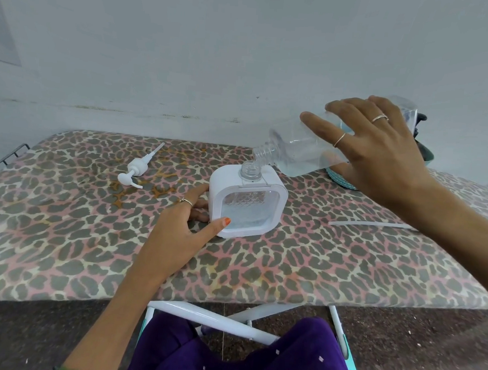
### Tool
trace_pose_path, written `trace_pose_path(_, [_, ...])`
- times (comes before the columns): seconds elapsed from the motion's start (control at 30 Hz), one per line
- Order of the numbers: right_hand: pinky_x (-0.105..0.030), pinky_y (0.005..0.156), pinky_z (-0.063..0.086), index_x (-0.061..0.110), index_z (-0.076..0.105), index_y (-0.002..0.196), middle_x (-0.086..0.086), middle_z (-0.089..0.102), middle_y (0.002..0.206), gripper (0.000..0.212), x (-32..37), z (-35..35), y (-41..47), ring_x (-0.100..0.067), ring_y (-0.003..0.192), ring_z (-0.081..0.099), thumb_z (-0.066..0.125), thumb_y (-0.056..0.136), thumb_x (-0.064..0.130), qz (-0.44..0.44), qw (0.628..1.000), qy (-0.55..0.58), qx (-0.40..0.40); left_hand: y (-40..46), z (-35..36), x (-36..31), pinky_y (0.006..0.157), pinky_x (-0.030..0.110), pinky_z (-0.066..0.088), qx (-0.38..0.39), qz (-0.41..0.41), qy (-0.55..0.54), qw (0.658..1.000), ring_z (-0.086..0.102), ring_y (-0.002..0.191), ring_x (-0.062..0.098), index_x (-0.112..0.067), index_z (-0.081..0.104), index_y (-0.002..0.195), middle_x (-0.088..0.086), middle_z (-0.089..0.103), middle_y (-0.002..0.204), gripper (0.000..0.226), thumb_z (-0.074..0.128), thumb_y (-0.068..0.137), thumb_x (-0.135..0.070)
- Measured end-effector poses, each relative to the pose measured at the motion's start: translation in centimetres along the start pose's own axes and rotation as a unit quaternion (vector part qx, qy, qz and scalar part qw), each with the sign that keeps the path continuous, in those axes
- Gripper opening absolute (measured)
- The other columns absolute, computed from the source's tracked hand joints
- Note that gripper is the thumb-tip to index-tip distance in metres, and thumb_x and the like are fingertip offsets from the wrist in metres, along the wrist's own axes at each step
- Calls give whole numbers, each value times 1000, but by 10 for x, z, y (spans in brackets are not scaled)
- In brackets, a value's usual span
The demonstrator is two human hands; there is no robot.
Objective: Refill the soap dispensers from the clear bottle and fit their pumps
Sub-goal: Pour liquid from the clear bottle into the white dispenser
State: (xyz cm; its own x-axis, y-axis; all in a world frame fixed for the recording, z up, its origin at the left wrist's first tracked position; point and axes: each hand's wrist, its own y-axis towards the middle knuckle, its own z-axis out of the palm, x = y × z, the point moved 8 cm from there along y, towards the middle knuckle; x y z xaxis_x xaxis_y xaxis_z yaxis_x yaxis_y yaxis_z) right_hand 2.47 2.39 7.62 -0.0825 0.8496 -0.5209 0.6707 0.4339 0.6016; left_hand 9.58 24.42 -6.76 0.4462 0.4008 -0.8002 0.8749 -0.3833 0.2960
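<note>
While the clear bottle point(303, 148) is tipped with its threaded mouth angled down just over the open neck of the soap dispenser point(247, 204), a thin stream of clear liquid runs between the two. That dispenser, white and square with a clear patterned window, stands upright near the middle of the ironing board point(88, 246), a little toward its far edge, and liquid has pooled low behind the window. The right hand point(378, 153) grips the bottle from above, fingers spread wide across its body and the thumb underneath. The left hand point(185, 221) holds the dispenser by its left side, the thumb laid against the front lower corner and the fingers curled round the side behind. A white pump point(140, 167) lies on its side toward the far left of the board, well apart from the dispenser, its tube pointing at the far edge. A thin white strip point(370, 224) lies flat toward the right edge. Behind the right hand, at the far right corner, part of a teal object point(341, 178) shows.
</note>
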Motion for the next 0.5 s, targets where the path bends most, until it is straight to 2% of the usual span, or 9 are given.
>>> trace_pose_path(0.5, [-56, 98, 37, 20, 45, 138, -21, 57, 124, 79, 1, -1, 2, -40, 112, 54, 75, 68, -3, -9, 1000, -3, -7, -1, 0, -3, 72, -2, 40, -1, 3, -1, 1000, 56, 92, -15, -28, 42, 138, -25, 60, 99, 63, 69, 82, -38])
